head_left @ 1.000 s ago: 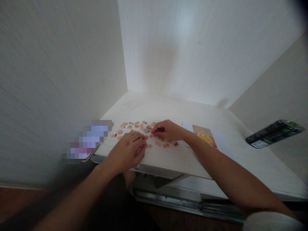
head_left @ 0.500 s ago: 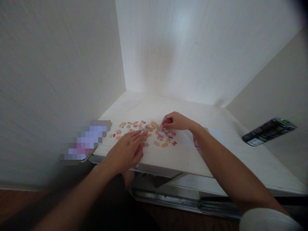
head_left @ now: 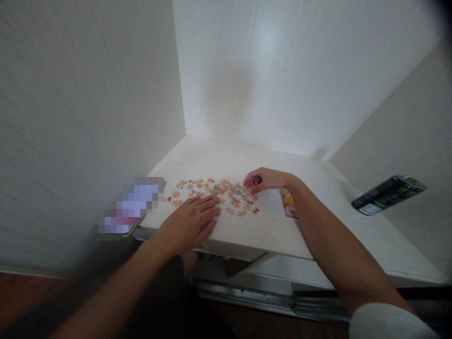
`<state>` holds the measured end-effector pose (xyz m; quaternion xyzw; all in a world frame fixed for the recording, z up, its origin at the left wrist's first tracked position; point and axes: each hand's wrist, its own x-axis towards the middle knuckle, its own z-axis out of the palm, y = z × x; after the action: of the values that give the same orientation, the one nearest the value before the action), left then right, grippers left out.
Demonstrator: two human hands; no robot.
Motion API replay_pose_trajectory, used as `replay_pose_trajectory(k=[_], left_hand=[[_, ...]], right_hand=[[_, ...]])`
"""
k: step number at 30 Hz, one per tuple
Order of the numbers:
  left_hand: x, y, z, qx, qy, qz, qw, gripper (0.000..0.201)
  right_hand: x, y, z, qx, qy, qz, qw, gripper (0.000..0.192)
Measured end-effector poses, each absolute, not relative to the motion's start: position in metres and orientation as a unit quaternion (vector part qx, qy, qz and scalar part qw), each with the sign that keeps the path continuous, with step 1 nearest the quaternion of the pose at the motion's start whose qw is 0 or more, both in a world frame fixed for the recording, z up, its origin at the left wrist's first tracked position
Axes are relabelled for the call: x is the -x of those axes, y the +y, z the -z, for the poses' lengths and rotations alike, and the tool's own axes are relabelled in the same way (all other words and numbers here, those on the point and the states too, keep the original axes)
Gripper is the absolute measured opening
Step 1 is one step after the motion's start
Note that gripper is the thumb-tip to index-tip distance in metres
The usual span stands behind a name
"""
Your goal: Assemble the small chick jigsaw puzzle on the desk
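Observation:
Many small jigsaw puzzle pieces [head_left: 241,213] in orange, pink, purple and grey lie scattered on the white desktop [head_left: 254,233]. My left hand [head_left: 192,217] rests palm down at the near left of the spread, fingers stretched out and covering some pieces. At the right side of the pieces, my right hand [head_left: 263,180] hovers low with its fingers curved and the thumb apart from them. No piece shows between those fingers, though their undersides are partly hidden. A picture card [head_left: 289,205] with a yellow figure lies beside my right wrist, half covered by the forearm.
A black and green can-like container [head_left: 388,194] stands on the right part of the desk. At the left edge a phone-like device [head_left: 132,205] is blurred out. White panels [head_left: 226,70] enclose the back and sides. Below the desktop is an open compartment [head_left: 243,268].
My right hand has moved slightly right, its fingertips now apart rather than pinched near the pieces. My left hand has flattened and slid a little right. More of the picture card shows.

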<state>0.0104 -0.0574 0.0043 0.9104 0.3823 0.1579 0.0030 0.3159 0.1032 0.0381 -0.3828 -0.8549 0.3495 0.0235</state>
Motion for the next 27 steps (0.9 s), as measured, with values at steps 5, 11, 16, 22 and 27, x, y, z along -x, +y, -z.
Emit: replay_pose_trajectory(k=[5,11,16,22,27], left_hand=[[-0.011,-0.058,-0.003,-0.909,0.384,-0.164,-0.006,0.036],[-0.011,-0.058,-0.005,-0.908,0.381,-0.172,-0.004,0.035],[-0.011,-0.059,-0.006,-0.908,0.382,-0.172,0.005,0.035],[-0.013,-0.059,-0.005,-0.904,0.398,-0.154,0.010,0.039],[-0.014,-0.060,-0.003,-0.886,0.440,-0.147,-0.004,0.061]], right_hand=[[-0.316,0.100,-0.042,0.373,-0.865,-0.336,0.007,0.044],[-0.313,0.099,-0.039,0.378,-0.876,-0.300,0.008,0.054],[-0.299,0.100,-0.029,0.427,-0.872,-0.212,0.112,0.026],[-0.289,0.094,-0.023,0.411,-0.873,-0.238,0.109,0.018],[-0.273,0.087,-0.015,0.370,-0.896,-0.157,0.186,0.026]])
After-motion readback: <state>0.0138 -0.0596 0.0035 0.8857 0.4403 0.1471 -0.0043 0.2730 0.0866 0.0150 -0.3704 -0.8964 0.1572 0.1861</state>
